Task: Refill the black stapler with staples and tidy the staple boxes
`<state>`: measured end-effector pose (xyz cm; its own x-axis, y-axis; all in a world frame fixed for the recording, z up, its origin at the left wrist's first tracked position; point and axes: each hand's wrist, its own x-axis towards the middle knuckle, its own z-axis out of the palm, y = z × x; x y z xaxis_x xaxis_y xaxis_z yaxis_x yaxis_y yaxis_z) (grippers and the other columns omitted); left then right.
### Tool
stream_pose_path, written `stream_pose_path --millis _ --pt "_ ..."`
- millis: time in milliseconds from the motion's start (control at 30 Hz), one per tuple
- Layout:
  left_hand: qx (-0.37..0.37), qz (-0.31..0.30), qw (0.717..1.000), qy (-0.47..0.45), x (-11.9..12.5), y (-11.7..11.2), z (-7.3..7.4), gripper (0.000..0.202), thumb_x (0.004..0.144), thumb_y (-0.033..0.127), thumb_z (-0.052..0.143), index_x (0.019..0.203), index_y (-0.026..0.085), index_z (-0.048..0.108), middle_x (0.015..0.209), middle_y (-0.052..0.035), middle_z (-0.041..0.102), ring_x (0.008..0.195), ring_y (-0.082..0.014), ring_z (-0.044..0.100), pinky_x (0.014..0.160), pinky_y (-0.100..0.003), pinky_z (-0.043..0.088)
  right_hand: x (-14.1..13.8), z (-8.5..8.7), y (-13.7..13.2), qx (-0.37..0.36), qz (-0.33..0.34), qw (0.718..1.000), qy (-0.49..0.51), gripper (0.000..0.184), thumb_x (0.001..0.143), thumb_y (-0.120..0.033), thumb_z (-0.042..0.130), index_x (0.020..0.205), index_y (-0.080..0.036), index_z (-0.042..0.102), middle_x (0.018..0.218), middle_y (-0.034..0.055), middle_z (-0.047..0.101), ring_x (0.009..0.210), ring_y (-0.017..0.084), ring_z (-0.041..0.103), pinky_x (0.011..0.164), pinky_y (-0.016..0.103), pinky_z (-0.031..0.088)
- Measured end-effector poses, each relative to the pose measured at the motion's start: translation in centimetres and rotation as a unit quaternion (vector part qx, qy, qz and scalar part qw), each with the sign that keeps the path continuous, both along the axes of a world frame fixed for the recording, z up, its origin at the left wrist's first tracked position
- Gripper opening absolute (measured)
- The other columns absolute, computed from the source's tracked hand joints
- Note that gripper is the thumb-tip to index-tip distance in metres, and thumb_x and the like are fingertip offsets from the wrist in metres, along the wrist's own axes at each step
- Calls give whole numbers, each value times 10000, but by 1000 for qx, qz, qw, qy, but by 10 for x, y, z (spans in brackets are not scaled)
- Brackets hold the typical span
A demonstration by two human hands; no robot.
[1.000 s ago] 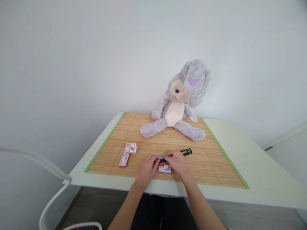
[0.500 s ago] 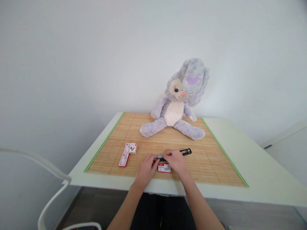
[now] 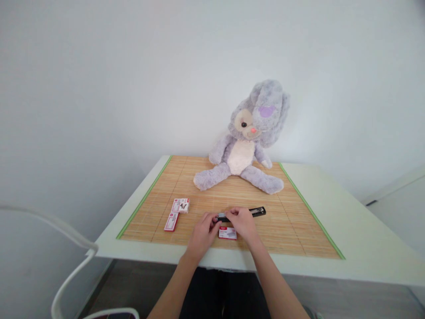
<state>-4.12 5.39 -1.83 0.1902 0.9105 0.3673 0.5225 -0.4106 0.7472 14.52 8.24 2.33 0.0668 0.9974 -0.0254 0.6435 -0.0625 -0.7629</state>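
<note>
A white bench (image 3: 335, 197) stands against a pale wall (image 3: 133, 79), a bamboo mat (image 3: 288, 235) with green edging spread over it. Nearest, dark trousers (image 3: 222, 294) show below the bench's front edge, and two bare forearms reach in over it. On the mat between the wrists lies a flat red-and-white staple box (image 3: 227, 233). Just beyond it is a black stapler (image 3: 258, 212), opened out and lying at a slight slant, its far end sticking out to the right. The left hand (image 3: 201, 235) has its fingers gripping the stapler's left end; the right hand (image 3: 244, 225) has its fingers bunched over the metal channel (whether they pinch some small part there, I cannot tell). Off to the left, well apart from the hands, small red-and-white boxes (image 3: 175, 208) sit clustered together. Farthest back, a grey-lilac plush rabbit (image 3: 241, 156) sits upright, legs splayed, one ear flopped over its face.
</note>
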Motion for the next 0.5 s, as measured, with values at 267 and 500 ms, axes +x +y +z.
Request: stream_pose_path --millis 267,500 --pt "-5 -4 1000 -1 0 1 1 196 998 291 574 1181 256 633 1001 -21 625 839 -164 610 793 -312 514 -2 0 -1 7 -8 1000 12 329 889 -404 587 681 -198 737 633 27 708 587 168 617 566 252 361" --pt "-11 -8 1000 -10 0 0 4 204 990 274 572 1180 254 643 991 -20 625 826 -163 606 789 -309 507 -7 9 -4 42 6 999 28 290 894 -386 583 717 -204 722 689 20 723 634 162 630 585 248 364"
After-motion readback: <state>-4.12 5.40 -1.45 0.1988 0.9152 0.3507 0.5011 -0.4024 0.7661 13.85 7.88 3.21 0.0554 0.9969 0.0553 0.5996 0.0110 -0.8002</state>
